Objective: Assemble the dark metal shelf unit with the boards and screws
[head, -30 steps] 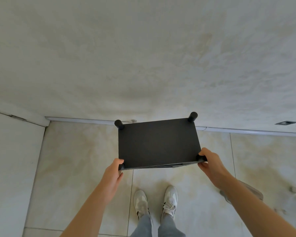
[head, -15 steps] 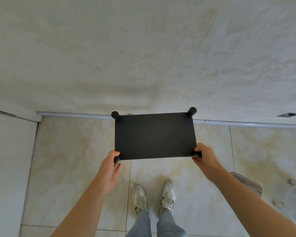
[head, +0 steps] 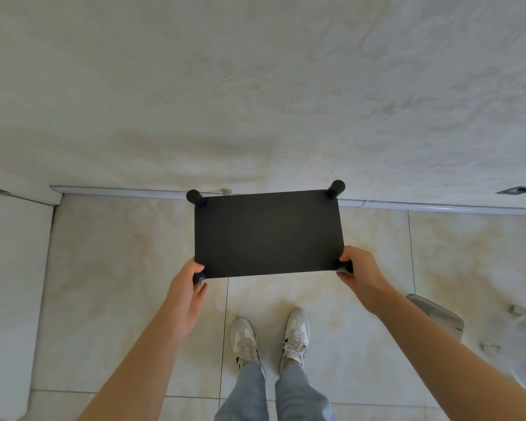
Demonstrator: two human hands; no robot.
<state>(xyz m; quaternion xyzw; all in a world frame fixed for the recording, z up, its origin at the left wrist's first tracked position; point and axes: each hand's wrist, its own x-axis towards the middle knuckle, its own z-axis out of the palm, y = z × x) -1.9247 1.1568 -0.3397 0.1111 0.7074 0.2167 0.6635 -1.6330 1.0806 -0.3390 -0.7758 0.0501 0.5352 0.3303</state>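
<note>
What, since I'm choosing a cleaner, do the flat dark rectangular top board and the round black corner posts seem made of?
Flat dark rectangular top board: even matt charcoal, no grain or glare; painted metal or coated board, cannot tell which. Round black corner posts: smooth cylinders with faint sheen; probably painted metal tube, possibly plastic.

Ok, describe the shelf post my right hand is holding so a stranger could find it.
Find the dark shelf unit on the tiled floor by the wall; a round post stands at each corner. Yours is the near right post, the only one the right hand grips.
</note>
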